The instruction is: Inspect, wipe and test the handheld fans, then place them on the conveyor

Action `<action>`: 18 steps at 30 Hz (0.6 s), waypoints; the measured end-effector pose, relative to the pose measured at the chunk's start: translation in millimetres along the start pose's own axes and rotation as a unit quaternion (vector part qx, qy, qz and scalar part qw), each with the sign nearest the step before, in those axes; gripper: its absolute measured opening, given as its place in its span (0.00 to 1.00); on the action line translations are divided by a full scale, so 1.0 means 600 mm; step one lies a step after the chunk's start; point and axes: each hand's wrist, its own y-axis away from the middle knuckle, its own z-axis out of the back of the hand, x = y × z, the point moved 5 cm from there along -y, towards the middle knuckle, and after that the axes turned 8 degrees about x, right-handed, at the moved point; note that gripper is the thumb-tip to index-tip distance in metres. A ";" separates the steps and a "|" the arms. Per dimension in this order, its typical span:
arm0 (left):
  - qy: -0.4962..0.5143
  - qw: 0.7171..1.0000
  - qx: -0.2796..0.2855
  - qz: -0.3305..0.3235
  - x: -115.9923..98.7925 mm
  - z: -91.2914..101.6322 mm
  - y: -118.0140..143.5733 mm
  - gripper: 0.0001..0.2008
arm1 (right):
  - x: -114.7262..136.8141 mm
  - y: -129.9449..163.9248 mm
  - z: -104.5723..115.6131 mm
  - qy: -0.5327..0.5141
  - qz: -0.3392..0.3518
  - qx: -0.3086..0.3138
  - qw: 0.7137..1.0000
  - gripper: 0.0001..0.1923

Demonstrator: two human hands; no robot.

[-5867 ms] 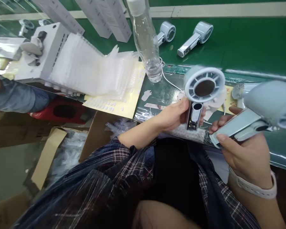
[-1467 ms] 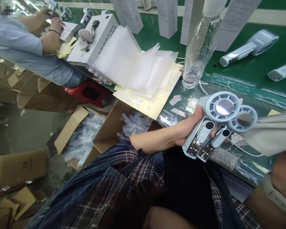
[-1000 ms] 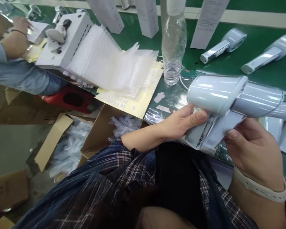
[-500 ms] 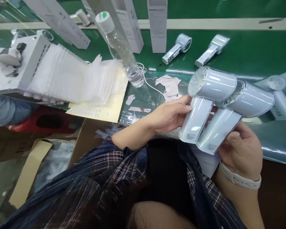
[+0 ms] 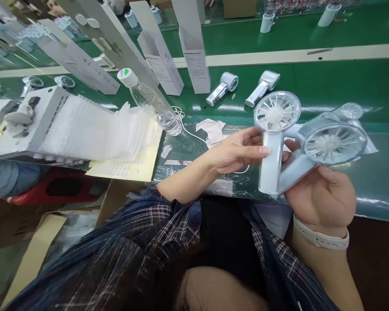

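Observation:
Two light-blue handheld fans are held side by side above the bench's near edge. My left hand is closed on the handle of the upright handheld fan, whose round clear grille faces me. Tilted to the right, the second handheld fan rests in my right hand, its handle in my curled fingers and partly hidden behind the first. The two handles touch or overlap near their lower ends. Behind the second fan, further light-blue fan parts lie on the bench, partly covered.
Two more fans lie on the green bench. White boxes stand behind a clear bottle. Left are stacked translucent sleeves on a yellow sticker sheet. Paper scraps lie nearby.
Both fans have been turned so their round grilles now face me, and the handles spread apart at the top. The view has shifted, showing more of the far side of the bench.

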 end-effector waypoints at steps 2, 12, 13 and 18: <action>-0.004 1.000 0.009 0.017 0.006 0.001 -0.004 0.42 | -0.006 -0.002 -0.004 -0.010 -0.010 -0.029 0.999 0.16; -0.004 0.998 -0.066 -0.023 0.011 0.026 0.002 0.29 | -0.011 0.000 -0.016 -0.059 -0.035 -0.075 0.995 0.18; -0.008 0.997 -0.070 -0.027 0.009 0.028 0.005 0.30 | -0.012 -0.001 -0.015 -0.063 -0.029 -0.079 0.994 0.17; -0.060 0.994 -0.084 -0.035 0.000 0.037 0.017 0.38 | -0.018 0.000 -0.001 -0.047 0.047 -0.129 0.989 0.17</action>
